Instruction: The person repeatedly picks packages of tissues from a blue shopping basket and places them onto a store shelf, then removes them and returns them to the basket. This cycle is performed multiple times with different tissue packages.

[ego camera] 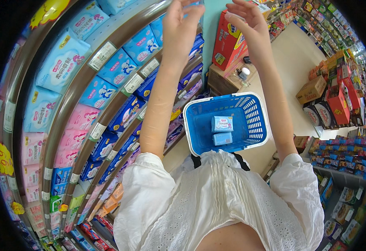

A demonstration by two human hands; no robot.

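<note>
Both arms reach out towards the top of the picture. My left hand [184, 15] is raised beside the shelf end with its fingers apart, and nothing shows in it. Opposite it, my right hand [247, 20] has its fingers spread and slightly curled, in front of the red carton [221, 44]; it too holds nothing visible. The fingertips of both are cut off by the top edge. Below, between my forearms, is a blue plastic shopping basket [187, 125] with a white rim. Inside it lie a light-blue soft pack [222, 124] and a smaller light-blue pack [222, 138], close together.
Curved-looking shelves on the left hold blue packs [117, 67], pink packs [84, 117] and dark-blue packs [125, 113], with price tags on the brown shelf edge [73, 84]. A wooden box [220, 80] supports the red carton. Cardboard cartons [311, 89] and snack racks [343, 153] stand right.
</note>
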